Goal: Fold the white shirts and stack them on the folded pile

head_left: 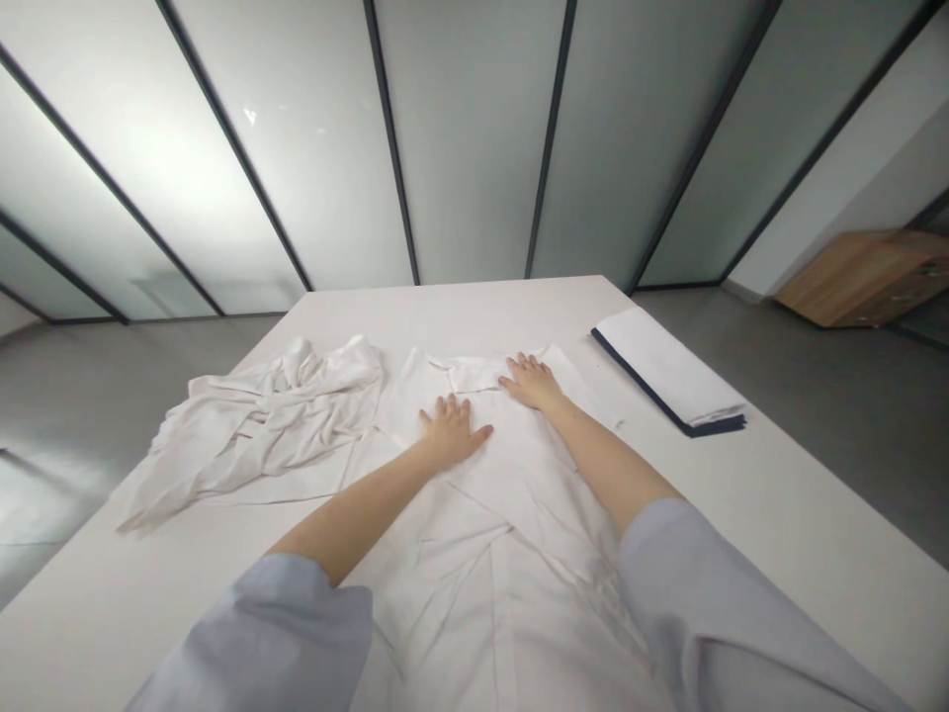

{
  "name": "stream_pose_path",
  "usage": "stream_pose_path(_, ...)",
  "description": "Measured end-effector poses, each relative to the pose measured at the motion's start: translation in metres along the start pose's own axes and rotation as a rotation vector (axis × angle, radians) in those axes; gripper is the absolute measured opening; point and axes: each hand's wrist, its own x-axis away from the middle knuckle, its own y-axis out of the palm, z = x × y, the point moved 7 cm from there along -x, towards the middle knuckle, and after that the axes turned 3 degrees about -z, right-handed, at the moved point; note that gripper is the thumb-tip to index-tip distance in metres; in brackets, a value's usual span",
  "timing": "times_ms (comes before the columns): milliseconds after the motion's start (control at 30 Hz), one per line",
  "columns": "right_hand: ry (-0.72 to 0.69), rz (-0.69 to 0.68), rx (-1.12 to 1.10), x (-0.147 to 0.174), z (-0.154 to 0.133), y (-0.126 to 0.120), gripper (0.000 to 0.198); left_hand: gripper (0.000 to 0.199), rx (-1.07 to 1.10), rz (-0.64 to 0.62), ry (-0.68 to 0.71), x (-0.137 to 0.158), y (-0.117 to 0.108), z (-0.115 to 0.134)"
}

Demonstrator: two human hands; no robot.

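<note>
A white collared shirt (511, 465) lies spread out in front of me, its collar (474, 374) at the far end and creases running across its nearer part. My left hand (450, 433) rests flat on the cloth below the collar, fingers spread. Farther up and to the right, my right hand (531, 382) lies flat beside the right end of the collar, its fingers apart. Neither hand grips the fabric. The shirt's near end runs out of view at the bottom, partly behind my sleeves.
A crumpled white garment (274, 425) lies to the left, against the shirt. Folded white and navy cloths (671, 366) are stacked near the right edge of the white table (808, 514). Frosted glass panels (467, 148) stand behind, and a wooden cabinet (860, 277) is at far right.
</note>
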Motion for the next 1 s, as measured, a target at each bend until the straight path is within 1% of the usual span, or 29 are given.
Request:
stream_pose_path(67,0.032,0.061,0.017,-0.001,0.001,-0.005,0.068,0.092,-0.010,-0.006,-0.004,0.005,0.007,0.003)
stream_pose_path(167,0.071,0.140,0.059,0.004,0.002,-0.015,0.065,0.093,-0.022,0.040,0.003,-0.002,0.009,0.003)
stream_pose_path(300,0.050,0.156,0.090,0.020,-0.002,-0.026,0.064,0.093,-0.016,0.056,0.005,-0.026,0.004,0.000)
stream_pose_path(400,0.009,0.135,0.099,0.043,-0.009,-0.030,0.064,0.092,-0.009,0.068,-0.004,-0.046,-0.004,-0.003)
stream_pose_path(467,-0.013,0.088,0.093,0.061,-0.017,-0.025,0.065,0.092,-0.004,0.080,-0.003,-0.057,-0.009,-0.006)
stream_pose_path(533,-0.003,0.026,0.076,0.078,-0.022,-0.015,0.070,0.090,-0.004,0.104,0.009,-0.066,-0.015,-0.008)
stream_pose_path(600,0.032,-0.038,0.052,0.091,-0.026,-0.001,0.076,0.085,-0.009,0.160,0.029,-0.072,-0.023,-0.009)
stream_pose_path(667,0.073,-0.085,0.024,0.097,-0.027,0.010,0.080,0.078,-0.015,0.253,0.042,-0.073,-0.033,-0.010)
stream_pose_path(733,0.100,-0.098,0.000,0.095,-0.026,0.016,0.081,0.066,-0.023,0.343,0.052,-0.071,-0.042,-0.008)
stream_pose_path(767,0.106,-0.095,-0.007,0.093,-0.025,0.017,0.081,0.060,-0.025,0.364,0.052,-0.070,-0.044,-0.008)
stream_pose_path(867,0.099,-0.082,-0.009,0.080,-0.021,0.016,0.081,0.048,-0.018,0.344,0.025,-0.065,-0.046,-0.006)
stream_pose_path(933,0.093,-0.082,-0.005,0.070,-0.017,0.015,0.082,0.047,-0.002,0.323,0.004,-0.057,-0.045,-0.005)
stream_pose_path(1000,0.097,-0.077,-0.001,0.058,-0.013,0.014,0.082,0.051,0.015,0.312,0.007,-0.044,-0.042,-0.003)
